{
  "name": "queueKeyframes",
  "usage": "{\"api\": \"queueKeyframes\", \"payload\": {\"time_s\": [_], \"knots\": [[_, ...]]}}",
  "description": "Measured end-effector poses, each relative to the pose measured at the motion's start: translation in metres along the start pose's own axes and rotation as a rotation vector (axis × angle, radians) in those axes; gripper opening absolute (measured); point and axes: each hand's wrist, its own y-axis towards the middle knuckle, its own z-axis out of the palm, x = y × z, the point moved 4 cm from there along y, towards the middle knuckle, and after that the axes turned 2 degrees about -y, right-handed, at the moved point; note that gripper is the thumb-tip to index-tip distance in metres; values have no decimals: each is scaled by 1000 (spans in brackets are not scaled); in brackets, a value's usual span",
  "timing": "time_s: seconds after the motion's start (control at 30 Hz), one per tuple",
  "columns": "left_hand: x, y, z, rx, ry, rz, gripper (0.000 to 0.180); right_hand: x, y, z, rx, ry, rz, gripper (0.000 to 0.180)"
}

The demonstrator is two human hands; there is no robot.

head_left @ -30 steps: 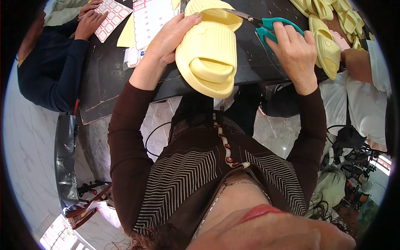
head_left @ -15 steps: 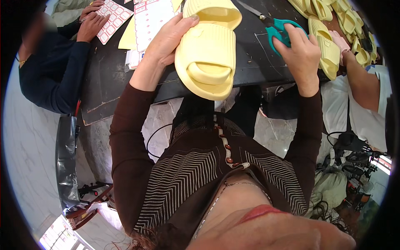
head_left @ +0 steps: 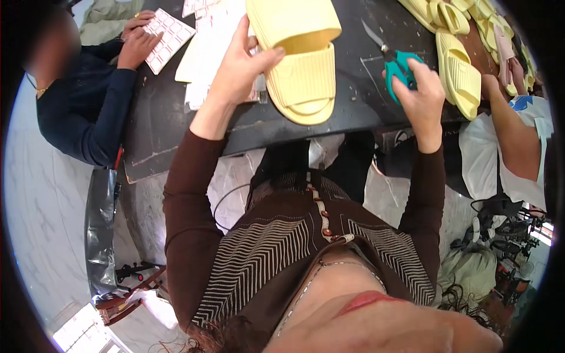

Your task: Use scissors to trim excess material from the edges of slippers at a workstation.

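Observation:
My left hand (head_left: 238, 70) grips the left edge of a pair of pale yellow slide slippers at the table's near edge, thumb on top. The upper slipper (head_left: 294, 25) overlaps the ribbed strap of the lower slipper (head_left: 306, 82), whose rounded end points toward me. In my right hand (head_left: 422, 97) is a pair of scissors (head_left: 400, 72) with teal handles. Their metal blades point away from me, up and to the left, apart from the slippers.
Label sheets (head_left: 209, 53) lie left of the slippers on the black table (head_left: 159, 141). At the far left a person's hands (head_left: 141, 41) rest on a red-bordered label sheet (head_left: 170, 38). Several yellow slippers (head_left: 459, 73) lie at right, beside another person's arm (head_left: 509, 117).
The upper slipper has come nearer and covers more of the lower one. My left hand's fingers have spread apart. My right hand has shifted slightly left and nearer with the scissors.

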Motion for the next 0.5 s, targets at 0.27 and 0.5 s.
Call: {"api": "queueKeyframes", "payload": {"time_s": [0.27, 0.5], "knots": [[-17, -9, 17, 10, -17, 38, 88, -2, 2, -5, -7, 34, 87, 33], [-18, -11, 19, 14, -91, -5, 89, -8, 4, 1, -45, 79, 141, 32]]}}
